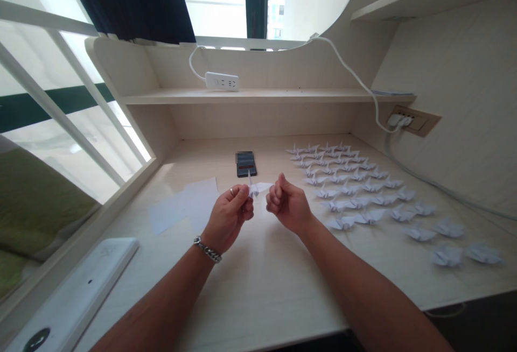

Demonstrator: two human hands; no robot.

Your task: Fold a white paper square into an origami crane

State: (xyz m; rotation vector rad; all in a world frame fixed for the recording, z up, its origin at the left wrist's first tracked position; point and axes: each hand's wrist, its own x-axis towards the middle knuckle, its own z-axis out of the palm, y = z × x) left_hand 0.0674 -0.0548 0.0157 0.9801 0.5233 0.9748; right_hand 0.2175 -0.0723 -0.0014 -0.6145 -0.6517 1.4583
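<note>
Both my hands are raised over the middle of the light wooden desk [258, 287], holding one small white paper crane [258, 187] between them. My left hand [230, 216], with a ring and a metal bracelet, pinches the crane's left side. My right hand [287, 205] is curled closed and pinches the crane's right wing tip. Several sheets of white paper [183, 209] lie flat just left of my left hand. To the right of my right hand, rows of several finished paper cranes [363, 196] cover the desk.
A dark phone [246, 163] lies beyond my hands. A white power strip [222, 81] sits on the shelf above, its cable running to a wall socket [412, 121] at the right. A white flat device [76, 293] lies at the near left.
</note>
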